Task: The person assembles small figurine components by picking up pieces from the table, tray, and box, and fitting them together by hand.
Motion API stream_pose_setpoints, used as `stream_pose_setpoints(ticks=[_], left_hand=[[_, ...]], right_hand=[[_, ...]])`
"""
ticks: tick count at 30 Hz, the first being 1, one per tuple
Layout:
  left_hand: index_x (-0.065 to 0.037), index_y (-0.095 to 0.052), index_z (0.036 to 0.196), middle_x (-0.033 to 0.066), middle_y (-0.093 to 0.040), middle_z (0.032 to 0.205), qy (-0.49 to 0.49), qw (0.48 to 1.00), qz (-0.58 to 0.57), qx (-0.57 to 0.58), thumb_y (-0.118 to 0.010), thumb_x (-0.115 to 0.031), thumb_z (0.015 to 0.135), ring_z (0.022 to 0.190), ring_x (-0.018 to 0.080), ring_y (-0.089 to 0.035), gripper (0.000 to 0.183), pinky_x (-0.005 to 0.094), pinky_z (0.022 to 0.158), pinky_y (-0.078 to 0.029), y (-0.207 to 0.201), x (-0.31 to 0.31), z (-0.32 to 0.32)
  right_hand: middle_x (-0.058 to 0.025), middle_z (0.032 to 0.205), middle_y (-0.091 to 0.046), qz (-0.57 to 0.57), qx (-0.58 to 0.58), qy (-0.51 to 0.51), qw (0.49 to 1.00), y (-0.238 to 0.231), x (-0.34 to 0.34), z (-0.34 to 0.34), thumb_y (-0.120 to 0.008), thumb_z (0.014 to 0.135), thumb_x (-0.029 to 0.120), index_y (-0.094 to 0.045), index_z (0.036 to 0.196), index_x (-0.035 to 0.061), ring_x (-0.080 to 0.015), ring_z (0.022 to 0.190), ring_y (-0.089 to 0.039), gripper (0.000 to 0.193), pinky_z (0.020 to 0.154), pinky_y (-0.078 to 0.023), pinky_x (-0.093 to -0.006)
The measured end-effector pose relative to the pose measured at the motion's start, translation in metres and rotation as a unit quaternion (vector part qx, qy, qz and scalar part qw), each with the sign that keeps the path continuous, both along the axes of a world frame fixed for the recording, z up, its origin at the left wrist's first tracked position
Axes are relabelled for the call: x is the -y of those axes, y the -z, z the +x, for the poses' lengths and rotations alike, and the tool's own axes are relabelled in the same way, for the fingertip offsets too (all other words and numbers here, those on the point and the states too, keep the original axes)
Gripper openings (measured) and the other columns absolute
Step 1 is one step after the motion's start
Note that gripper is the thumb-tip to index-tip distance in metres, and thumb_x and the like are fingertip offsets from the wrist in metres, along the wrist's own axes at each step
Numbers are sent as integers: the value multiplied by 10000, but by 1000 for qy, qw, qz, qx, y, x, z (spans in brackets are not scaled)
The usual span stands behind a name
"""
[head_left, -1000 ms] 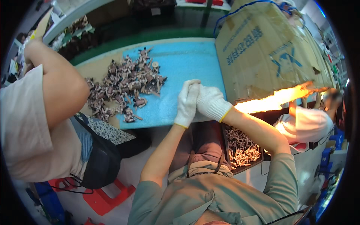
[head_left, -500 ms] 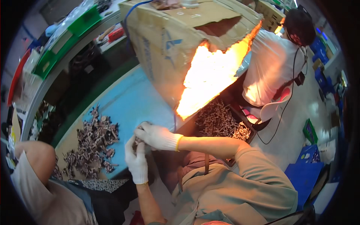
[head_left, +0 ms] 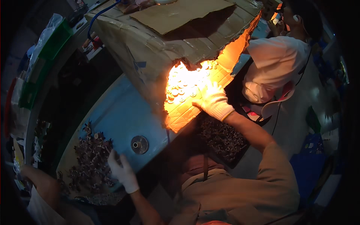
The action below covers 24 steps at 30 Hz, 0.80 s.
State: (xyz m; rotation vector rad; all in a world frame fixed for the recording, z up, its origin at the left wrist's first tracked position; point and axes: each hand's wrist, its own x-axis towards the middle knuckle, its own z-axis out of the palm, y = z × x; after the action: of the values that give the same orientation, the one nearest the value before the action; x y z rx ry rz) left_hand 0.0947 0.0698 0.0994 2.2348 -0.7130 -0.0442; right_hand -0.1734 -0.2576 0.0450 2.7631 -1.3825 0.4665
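Note:
My right hand (head_left: 214, 101), in a white knit glove, reaches into the brightly lit opening of a cardboard box (head_left: 123, 48). Its fingers look stretched out over small round pieces with centre holes (head_left: 180, 88); glare washes out the fingertips. At the edge of a heap of small dark brown branching parts (head_left: 92, 161), my gloved left hand (head_left: 123, 172) has thumb and fingers apart. No held piece shows in it. Between the hands, a dark round disc (head_left: 143, 148) with a pale ring at its centre lies on the blue tabletop (head_left: 112, 112).
A dark bin of more small branching parts (head_left: 221, 140) stands below the box. One person in a white shirt (head_left: 275, 67) sits beyond it at the right. Another person's arm (head_left: 43, 183) comes in at lower left. Green trays (head_left: 48, 56) line the left shelf.
My hands were together over the table and have parted. The right went up into the box, the left down toward the heap. The disc now shows; the picture is darker.

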Motion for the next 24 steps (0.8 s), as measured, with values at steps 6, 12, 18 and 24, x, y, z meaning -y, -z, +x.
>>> stream_pose_setpoints(ticks=[6,12,18,24], left_hand=[[70,-613,1397,234,-661,1346,9,999,-24,46,-640,-138,1050,1242,367,-652,405,433,1072,-504,74,13,20],[64,-679,1277,223,-693,1229,-1,995,-6,105,-643,-91,1016,1163,387,-670,305,445,1031,-515,91,15,27],[38,-705,1205,209,-699,1161,20,987,-1,161,-648,-70,991,1089,393,-678,246,451,969,-533,91,18,29],[18,-721,1170,198,-711,1163,-4,991,-27,131,-653,-80,992,1077,379,-692,214,450,960,-541,90,18,26]], right_hand=[[-185,1077,-712,-4,38,-54,998,28,48,36,-676,982,390,-729,1066,30,-426,1049,-641,374,861,-517,-590],[-147,1064,-718,28,-118,-76,990,2,69,62,-617,1010,421,-721,1091,52,-378,1015,-657,392,841,-514,-585],[-95,1016,-765,170,106,-257,945,7,115,85,-609,971,356,-748,1149,120,-330,980,-729,327,848,-555,-497],[-71,1190,-791,113,27,-151,982,0,111,79,-571,1019,391,-773,1228,182,-305,1080,-749,359,914,-570,-480]])
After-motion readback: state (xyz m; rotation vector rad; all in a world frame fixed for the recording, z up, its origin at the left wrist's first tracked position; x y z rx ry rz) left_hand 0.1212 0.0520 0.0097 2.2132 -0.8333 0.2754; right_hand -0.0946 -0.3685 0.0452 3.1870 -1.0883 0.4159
